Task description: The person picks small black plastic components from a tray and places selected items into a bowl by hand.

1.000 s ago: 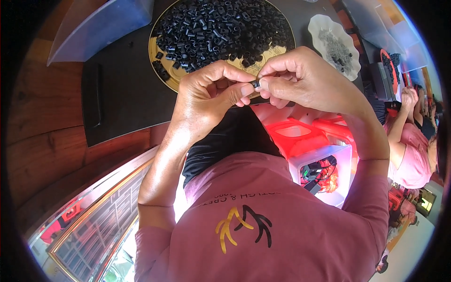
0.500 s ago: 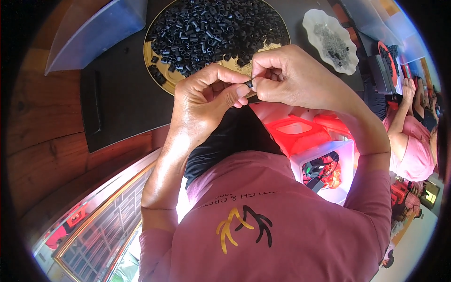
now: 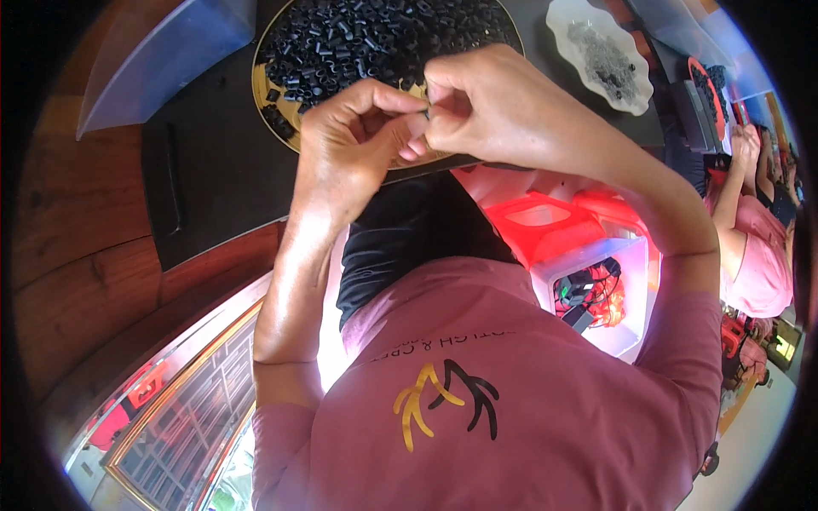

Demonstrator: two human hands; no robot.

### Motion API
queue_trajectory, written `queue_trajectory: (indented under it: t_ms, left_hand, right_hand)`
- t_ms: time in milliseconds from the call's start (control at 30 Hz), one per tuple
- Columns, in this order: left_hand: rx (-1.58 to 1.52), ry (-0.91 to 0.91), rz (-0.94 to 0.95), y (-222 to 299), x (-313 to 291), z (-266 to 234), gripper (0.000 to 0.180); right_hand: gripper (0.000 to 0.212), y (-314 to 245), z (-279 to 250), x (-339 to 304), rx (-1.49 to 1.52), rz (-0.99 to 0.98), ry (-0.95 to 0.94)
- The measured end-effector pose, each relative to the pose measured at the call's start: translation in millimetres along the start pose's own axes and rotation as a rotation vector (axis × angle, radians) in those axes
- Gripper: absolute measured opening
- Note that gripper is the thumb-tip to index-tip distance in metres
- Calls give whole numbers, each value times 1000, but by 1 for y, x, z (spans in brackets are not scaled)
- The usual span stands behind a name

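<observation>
Both my hands meet over the near edge of a round golden tray [image 3: 287, 109], their fingertips touching. My left hand [image 3: 354, 136] is closed, thumb and forefinger pinching a small black plastic piece that the fingers now mostly cover. My right hand [image 3: 481, 106] pinches at the same spot from the other side; whatever lies between its fingertips is too small to make out. Beyond the hands, a heap of short black plastic tube pieces [image 3: 358, 43] covers most of the tray.
A white wavy-edged dish [image 3: 637, 100] of small clear bits [image 3: 603, 64] stands right of the tray on the dark table [image 3: 204, 196]. A translucent bin [image 3: 158, 64] is at left. Below the table are a red stool [image 3: 532, 221] and a box of cables [image 3: 626, 264]. Another person [image 3: 754, 264] sits at right.
My joined hands have shifted a little up and to the left in the picture. The black piece between the fingertips showed before and is now mostly hidden. The whole view has tilted slightly.
</observation>
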State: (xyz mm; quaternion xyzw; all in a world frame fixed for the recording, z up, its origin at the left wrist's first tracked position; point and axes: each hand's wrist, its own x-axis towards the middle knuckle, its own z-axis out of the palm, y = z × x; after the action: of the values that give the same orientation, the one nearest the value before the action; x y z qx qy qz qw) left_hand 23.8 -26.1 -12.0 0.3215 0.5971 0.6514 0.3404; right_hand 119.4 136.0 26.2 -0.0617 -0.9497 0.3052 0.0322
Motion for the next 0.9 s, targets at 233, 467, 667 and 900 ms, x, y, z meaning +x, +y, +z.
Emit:
queue_trajectory:
  t_ms: [233, 467, 667, 900]
  left_hand:
    - [17, 35, 57, 3, -3, 2, 13]
    - [233, 153, 251, -9, 1, 6, 10]
    - [190, 80, 348, 3, 2, 3, 14]
    - [322, 30, 575, 9, 3, -3, 20]
  right_hand:
    - [34, 6, -9, 6, 194, 85, -83]
    - [32, 2, -7, 6, 190, 60, -24]
    - [25, 17, -21, 5, 803, 169, -340]
    - [36, 26, -13, -5, 1009, 103, -330]
